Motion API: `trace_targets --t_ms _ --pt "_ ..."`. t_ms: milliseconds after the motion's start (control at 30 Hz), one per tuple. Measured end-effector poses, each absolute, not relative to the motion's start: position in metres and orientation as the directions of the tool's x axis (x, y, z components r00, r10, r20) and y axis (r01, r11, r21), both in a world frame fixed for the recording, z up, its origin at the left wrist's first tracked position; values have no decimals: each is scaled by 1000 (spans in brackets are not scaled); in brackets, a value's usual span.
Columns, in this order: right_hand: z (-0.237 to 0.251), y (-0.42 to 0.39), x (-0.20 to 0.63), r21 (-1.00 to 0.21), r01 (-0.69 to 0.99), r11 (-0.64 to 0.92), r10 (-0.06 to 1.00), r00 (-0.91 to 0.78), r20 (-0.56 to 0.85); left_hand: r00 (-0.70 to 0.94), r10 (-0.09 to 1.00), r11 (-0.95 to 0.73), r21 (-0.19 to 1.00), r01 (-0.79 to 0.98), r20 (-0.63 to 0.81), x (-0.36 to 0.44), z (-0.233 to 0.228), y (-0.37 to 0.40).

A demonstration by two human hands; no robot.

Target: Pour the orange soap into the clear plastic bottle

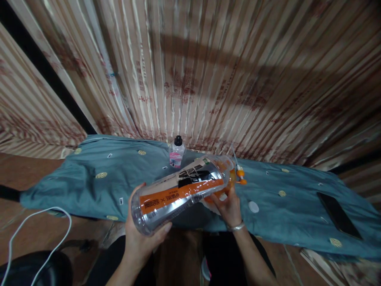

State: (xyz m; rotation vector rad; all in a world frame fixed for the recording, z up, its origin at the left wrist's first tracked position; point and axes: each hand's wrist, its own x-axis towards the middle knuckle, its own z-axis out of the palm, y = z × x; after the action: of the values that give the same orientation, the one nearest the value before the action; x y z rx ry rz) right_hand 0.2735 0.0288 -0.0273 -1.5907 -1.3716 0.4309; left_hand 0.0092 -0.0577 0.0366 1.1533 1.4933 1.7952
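My left hand (139,230) grips the base of a large clear plastic bottle (181,190) with an orange and black label. The bottle is tipped on its side, its mouth pointing away toward the right. Under that far end my right hand (228,206) holds an orange cup-like thing (230,178), partly hidden by the bottle. A bracelet sits on my right wrist. Orange liquid shows near the bottle's mouth; whether it is flowing I cannot tell.
A teal cloth (98,178) with small patterns covers the low surface. On it stand a small bottle with a black cap (177,153), a white round lid (253,206), small orange pieces (241,176) and a dark phone (337,214). A white cable (38,222) lies at left. Striped curtains hang behind.
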Motion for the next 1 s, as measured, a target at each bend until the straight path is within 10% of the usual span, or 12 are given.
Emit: trace_targets --t_ms 1000 --pt "-29 29 275 -762 645 58 888 316 335 -485 819 -223 949 224 307 5 43 -57"
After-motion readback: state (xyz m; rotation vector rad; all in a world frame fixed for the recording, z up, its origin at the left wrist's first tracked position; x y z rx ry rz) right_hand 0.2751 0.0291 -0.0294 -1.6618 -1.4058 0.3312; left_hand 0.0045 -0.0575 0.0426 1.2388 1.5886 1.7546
